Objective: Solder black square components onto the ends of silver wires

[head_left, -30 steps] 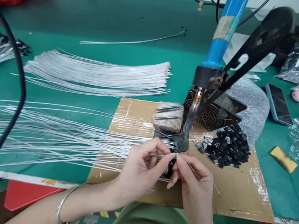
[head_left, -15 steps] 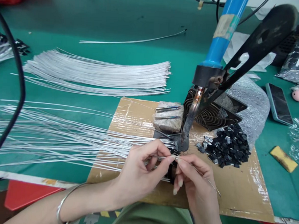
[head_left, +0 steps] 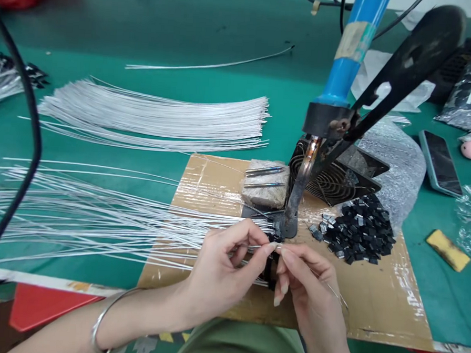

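Observation:
My left hand (head_left: 230,268) pinches a thin white wire between thumb and index finger, over the cardboard (head_left: 382,300). Touching its fingertips from the right, my right hand (head_left: 312,280) pinches thin solder wire, whose loose end curves out past the knuckles. The exact contact point is hidden by the fingertips. Just behind them, a row of white wires (head_left: 146,219) runs into small black parts on a dark holder. The tip of the blue-handled soldering iron (head_left: 346,61) points down above that holder. A heap of black connectors (head_left: 365,230) lies to the right.
A bundle of white wires (head_left: 155,114) lies at the back left. Near the iron are a grey block (head_left: 264,194) with metal tips and a black fan (head_left: 330,176). Farther right are a phone (head_left: 441,161) and a yellow sponge (head_left: 447,250). A black cable (head_left: 31,108) hangs at left.
The loose end of the solder wire beside my right hand has shifted slightly. Both hands keep nearly the same place and grip.

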Demonstrator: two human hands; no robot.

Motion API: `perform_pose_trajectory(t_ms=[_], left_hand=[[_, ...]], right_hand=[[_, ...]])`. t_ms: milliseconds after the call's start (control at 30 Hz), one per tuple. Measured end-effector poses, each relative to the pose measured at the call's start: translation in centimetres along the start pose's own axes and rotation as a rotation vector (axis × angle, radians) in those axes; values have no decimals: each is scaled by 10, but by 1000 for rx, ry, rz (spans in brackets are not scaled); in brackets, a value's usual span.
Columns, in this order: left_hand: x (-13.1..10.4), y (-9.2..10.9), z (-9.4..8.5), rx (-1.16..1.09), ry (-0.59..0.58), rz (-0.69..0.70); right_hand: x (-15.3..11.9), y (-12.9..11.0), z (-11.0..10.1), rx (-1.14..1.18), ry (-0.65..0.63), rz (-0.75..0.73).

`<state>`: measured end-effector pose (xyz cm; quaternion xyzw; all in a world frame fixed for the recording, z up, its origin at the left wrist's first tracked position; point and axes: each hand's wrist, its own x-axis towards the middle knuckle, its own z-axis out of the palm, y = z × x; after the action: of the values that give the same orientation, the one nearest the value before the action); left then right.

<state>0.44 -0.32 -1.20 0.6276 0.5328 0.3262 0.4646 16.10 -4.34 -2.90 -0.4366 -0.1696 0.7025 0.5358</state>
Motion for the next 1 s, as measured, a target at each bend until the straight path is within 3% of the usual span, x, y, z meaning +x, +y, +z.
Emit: perform_pose_trajectory(t_ms=[333,567,667,800,900,1000], left_hand=[[-1,2,2,-110,26,-49],[0,0,1,-168,-11,-100],[2,2,0,-166,-11,-119],[5,6,-1,-193,-22,-141],[5,7,0,-205,-30,-150],[5,5,0,-189,-39,-137]], right_hand=[[1,12,18,131,100,-72],[-4,15,5,-35,54,-118],[-6,2,-8,-367,175,-326],[2,-19,-30,-1117,503,-705],[12,-25,-44,-1505,475,-847],[17,-24,-49,-1659,416,-929]])
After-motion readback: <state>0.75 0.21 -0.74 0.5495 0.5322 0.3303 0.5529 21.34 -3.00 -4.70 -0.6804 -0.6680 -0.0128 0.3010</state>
